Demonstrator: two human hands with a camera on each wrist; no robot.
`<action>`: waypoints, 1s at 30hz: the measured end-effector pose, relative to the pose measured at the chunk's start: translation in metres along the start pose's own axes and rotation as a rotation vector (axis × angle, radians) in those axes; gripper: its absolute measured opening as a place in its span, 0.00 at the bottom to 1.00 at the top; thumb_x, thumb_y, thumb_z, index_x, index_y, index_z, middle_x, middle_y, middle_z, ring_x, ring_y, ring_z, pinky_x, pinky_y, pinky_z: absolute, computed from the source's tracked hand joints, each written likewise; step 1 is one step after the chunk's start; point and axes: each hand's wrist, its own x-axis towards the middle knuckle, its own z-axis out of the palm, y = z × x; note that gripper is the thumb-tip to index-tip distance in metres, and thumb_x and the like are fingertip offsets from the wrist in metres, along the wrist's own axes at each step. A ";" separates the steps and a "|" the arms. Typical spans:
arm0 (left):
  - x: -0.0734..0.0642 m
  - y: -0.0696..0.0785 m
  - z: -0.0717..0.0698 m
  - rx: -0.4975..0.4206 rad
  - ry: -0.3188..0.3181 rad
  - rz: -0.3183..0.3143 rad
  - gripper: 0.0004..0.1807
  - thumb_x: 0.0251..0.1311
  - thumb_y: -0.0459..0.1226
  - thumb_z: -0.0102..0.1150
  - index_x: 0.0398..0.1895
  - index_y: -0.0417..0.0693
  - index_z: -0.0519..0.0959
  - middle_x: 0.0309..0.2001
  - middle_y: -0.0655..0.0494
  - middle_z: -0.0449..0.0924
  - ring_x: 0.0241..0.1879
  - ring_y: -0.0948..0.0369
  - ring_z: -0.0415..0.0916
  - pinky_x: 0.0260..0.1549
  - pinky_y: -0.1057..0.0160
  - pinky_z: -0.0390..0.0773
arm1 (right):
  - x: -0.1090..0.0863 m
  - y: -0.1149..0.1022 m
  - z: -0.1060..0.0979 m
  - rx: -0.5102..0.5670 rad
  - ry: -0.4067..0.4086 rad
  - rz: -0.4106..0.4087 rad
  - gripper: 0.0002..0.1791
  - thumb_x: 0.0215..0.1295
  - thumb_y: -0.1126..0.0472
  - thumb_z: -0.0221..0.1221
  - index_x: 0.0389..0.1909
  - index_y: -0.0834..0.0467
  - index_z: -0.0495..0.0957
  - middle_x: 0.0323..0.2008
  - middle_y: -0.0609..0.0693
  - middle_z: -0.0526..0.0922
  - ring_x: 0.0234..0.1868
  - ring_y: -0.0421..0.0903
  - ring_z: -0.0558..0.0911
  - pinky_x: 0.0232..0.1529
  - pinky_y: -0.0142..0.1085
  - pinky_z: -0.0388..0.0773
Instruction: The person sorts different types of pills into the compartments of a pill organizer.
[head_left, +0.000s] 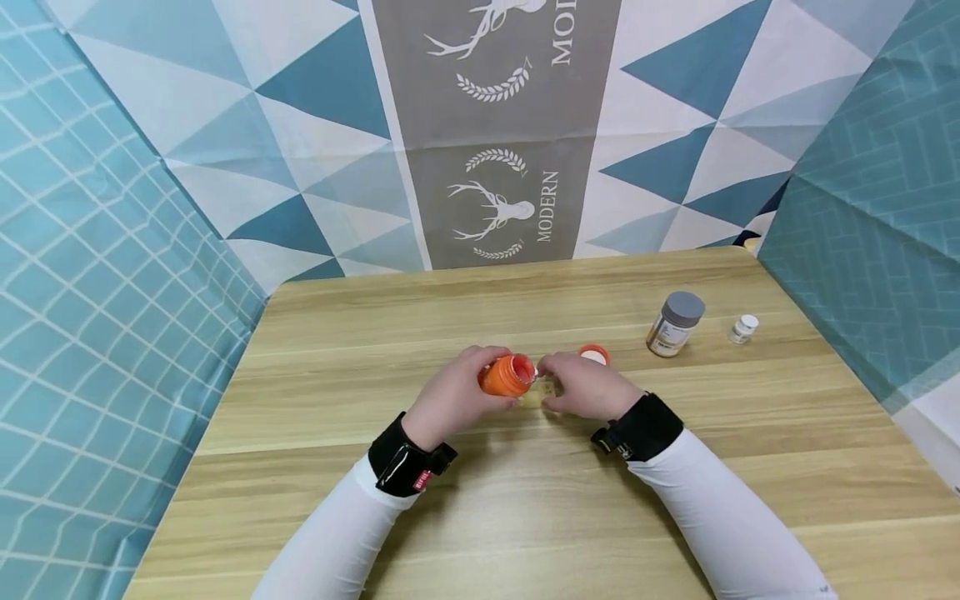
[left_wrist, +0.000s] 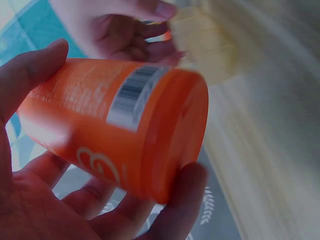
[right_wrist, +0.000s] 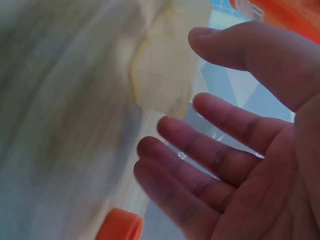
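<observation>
My left hand point(head_left: 453, 400) grips an orange bottle point(head_left: 506, 377), tilted so that its uncapped mouth shows in the head view. In the left wrist view the fingers wrap its side and a fingertip meets the base rim. Beside the bottle's mouth lies a small translucent yellowish box with compartments point(right_wrist: 162, 75), blurred and partly hidden by the hands. My right hand point(head_left: 591, 386) is at the box's right side, its thumb and loosely bent fingers apart in the right wrist view. Whether it touches the box, I cannot tell. Behind that hand is an orange cap point(head_left: 595, 355) with a pale inside.
To the right stand a jar with a grey lid point(head_left: 677, 323) and a small white bottle point(head_left: 743, 328). All of this is on a wooden table point(head_left: 517, 517). Patterned cloth point(head_left: 495, 125) hangs beyond the far edge.
</observation>
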 end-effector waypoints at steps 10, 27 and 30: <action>0.011 -0.004 0.023 0.352 0.043 0.073 0.28 0.46 0.48 0.72 0.53 0.55 0.79 0.43 0.57 0.76 0.34 0.61 0.71 0.28 0.62 0.76 | -0.003 0.007 0.010 0.009 0.059 -0.058 0.13 0.54 0.60 0.68 0.38 0.57 0.76 0.32 0.46 0.79 0.30 0.41 0.73 0.33 0.36 0.75; 0.018 -0.004 0.031 0.633 0.096 0.127 0.26 0.43 0.44 0.74 0.50 0.55 0.80 0.39 0.54 0.76 0.34 0.53 0.69 0.24 0.54 0.74 | 0.001 0.013 0.009 -0.008 0.018 -0.090 0.12 0.57 0.57 0.66 0.40 0.55 0.76 0.33 0.45 0.79 0.30 0.41 0.72 0.35 0.34 0.73; 0.020 0.000 0.035 0.684 0.105 0.158 0.26 0.42 0.45 0.75 0.49 0.56 0.80 0.40 0.54 0.78 0.35 0.52 0.70 0.25 0.52 0.75 | -0.001 0.018 0.009 -0.011 0.021 -0.094 0.13 0.57 0.58 0.66 0.40 0.56 0.76 0.32 0.45 0.78 0.29 0.41 0.72 0.35 0.34 0.73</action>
